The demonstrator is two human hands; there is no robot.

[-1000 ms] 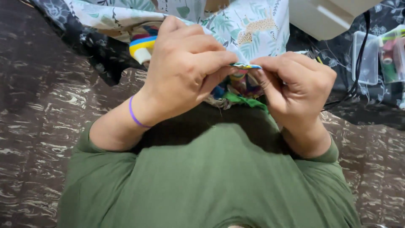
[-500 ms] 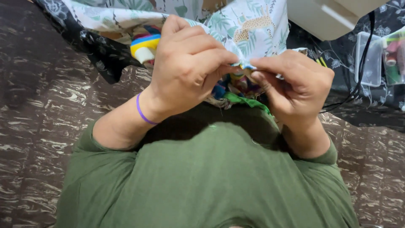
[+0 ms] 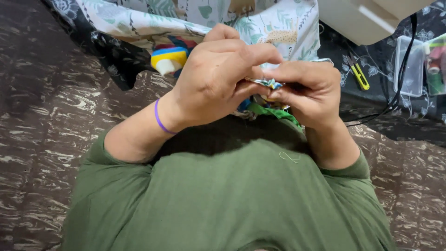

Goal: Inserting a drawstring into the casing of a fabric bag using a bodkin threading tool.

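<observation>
Your left hand [image 3: 218,79] and right hand [image 3: 309,88] meet close in front of your chest, fingers pressed together on a small folded scrap of patterned cloth [image 3: 265,83]. The pinch sits at the scrap's edge, thumbs and forefingers nearly touching. Keep both grips near the fold so it cannot spring open, and work above the green cloth [image 3: 272,114] bunched just beneath. The yellow-handled snips [image 3: 358,74] lie well apart on the dark floral cloth [image 3: 371,107]. A loose thread [image 3: 290,157] rests on your green shirt [image 3: 223,200].

Matt printed cloth scrap [image 3: 267,83]; green shirt [image 3: 223,200] matt, probably cotton.
</observation>
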